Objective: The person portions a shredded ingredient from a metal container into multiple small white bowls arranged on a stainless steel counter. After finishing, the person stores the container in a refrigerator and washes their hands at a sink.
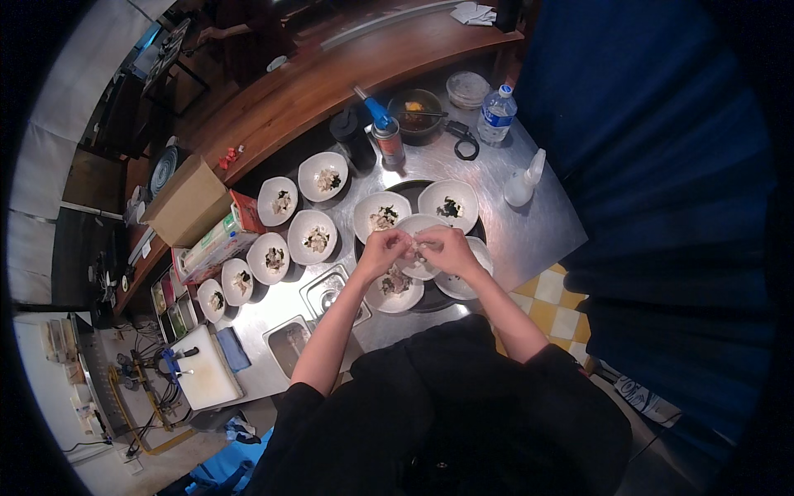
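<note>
Both hands meet above the middle white bowl (406, 271) of a group standing on a round black tray (444, 305). My left hand (386, 249) pinches a pale shredded piece of food (410, 250), probably meat. Fingertips of my right hand (448, 246) grip the same pale food from the other side. Around them, one white bowl (466, 192) holds dark greens with pale bits. Another bowl (366, 211) and the near-left bowl (397, 305) contain pale pieces with some greens. My right forearm partly covers the bowl (481, 257) at the right.
Several filled bowls (310, 214) line the steel counter at left, beside steel containers (286, 353) and a cutting board with a knife (208, 369). Behind the tray stand a blow torch (389, 142), a dark bowl (428, 133), a water bottle (497, 118) and a spray bottle (522, 185).
</note>
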The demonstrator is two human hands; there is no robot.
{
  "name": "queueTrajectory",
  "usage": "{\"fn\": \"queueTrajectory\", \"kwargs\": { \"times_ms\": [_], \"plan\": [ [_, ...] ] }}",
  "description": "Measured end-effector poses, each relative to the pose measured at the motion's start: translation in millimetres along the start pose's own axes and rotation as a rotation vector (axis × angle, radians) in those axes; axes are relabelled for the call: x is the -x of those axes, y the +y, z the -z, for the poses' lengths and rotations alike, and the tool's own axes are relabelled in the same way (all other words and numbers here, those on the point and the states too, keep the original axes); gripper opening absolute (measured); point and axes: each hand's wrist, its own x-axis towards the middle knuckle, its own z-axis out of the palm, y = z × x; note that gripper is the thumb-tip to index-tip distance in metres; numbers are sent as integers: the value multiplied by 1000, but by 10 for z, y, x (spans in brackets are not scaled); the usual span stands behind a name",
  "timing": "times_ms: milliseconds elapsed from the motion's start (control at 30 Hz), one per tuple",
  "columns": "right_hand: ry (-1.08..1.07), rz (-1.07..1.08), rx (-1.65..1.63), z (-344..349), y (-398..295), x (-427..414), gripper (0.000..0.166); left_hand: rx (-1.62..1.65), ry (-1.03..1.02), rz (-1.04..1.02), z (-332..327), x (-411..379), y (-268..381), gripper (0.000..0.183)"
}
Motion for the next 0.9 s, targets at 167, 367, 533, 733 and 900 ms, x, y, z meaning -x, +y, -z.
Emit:
{"fn": "queueTrajectory", "kwargs": {
  "times_ms": [167,367,533,733,900],
  "plan": [
    [-11,-95,-16,-38,-70,-21,20,-155,16,0,-17,24,68,12],
    [0,-180,-145,-80,-57,-5,18,-109,1,4,-14,17,15,12],
    [7,-165,-120,-106,20,-8,15,-61,-2,28,-11,-1,-57,13],
    [-33,-270,-330,-153,144,-3,13,-41,8,31,-1,-19,-71,13],
    [-55,-307,-379,-172,187,-14,14,-91,15,17,-20,-12,26,13]
  ]
}}
